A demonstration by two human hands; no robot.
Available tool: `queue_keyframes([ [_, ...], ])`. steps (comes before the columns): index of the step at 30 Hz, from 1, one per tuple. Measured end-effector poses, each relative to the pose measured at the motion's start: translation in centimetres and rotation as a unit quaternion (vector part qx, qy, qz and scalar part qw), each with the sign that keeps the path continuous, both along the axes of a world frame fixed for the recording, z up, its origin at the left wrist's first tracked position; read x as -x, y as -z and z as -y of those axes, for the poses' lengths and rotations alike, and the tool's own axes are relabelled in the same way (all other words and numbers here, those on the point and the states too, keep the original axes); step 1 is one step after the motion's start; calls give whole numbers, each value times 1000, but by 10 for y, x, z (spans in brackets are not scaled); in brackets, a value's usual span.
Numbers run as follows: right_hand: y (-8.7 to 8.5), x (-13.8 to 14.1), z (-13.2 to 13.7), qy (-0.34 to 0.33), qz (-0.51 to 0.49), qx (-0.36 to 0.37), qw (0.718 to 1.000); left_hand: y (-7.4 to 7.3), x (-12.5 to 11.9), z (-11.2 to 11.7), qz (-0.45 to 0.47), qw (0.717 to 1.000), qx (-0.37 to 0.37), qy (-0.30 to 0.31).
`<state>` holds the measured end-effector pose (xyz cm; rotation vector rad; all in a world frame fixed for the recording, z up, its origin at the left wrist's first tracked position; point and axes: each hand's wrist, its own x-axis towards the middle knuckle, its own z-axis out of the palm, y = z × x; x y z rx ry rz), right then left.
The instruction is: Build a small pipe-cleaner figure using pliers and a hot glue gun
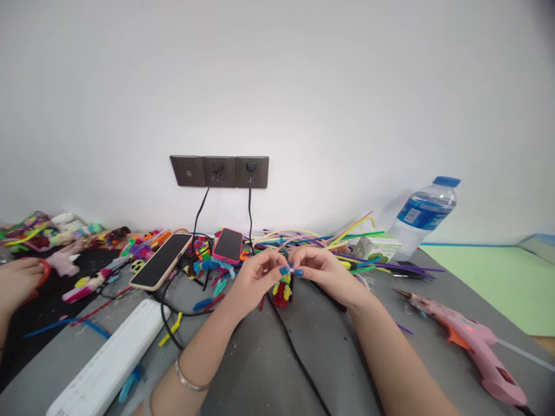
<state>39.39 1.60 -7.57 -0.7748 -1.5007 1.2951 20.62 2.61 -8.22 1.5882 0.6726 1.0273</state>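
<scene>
Pinching a tiny pale piece [291, 270] with left hand [259, 276] and right hand [323, 271] — probably for fine control — near the red-and-yellow fuzzy figure [281, 293].

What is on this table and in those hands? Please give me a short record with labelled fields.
Left hand: pinching a small pale piece
Right hand: at the same piece, meeting the left
Just below the hands: red-and-yellow figure
Right side: pink glue gun; clear bottle with blue cap
Left side: white power strip; pale-framed phone; pink-cased phone
Wall: dark socket panel, two black plugs in
Far left: another person's hand, beside something orange-red, partly hidden
</scene>
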Motion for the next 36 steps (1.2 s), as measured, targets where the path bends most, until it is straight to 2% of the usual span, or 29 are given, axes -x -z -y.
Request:
queue_keyframes([
  [5, 2, -1, 2, -40, -18, 3, 999, -2, 2, 3, 14, 992, 84, 95],
  [8, 3, -2, 2, -57, -26, -5, 998, -2, 1, 5, 17, 986, 110, 126],
  [11, 3, -1, 0, -33, -25, -31, 999, -1, -4, 6, 57, 981, 155, 101],
  [15, 3, 1, -3, 69, 4, -101, 992, 1, -11, 6, 120, 966, 227, 32],
  [17, 4, 3, -5, 91, 25, -135, 986, 1, -13, 6, 130, 961, 243, 19],
  [21, 5, 5, -4, 72, 59, -154, 984, -1, -12, 5, 128, 963, 236, 11],
  [25, 3, 6, -3, 72, 74, -158, 982, 2, -10, 3, 88, 976, 199, -1],
  [32, 5, 4, -2, 57, 88, -113, 988, 5, -7, -1, 23, 991, 128, -2],
  [36, 6, 2, -2, 50, 104, -130, 985, 2, -4, -1, 2, 996, 94, 3],
])
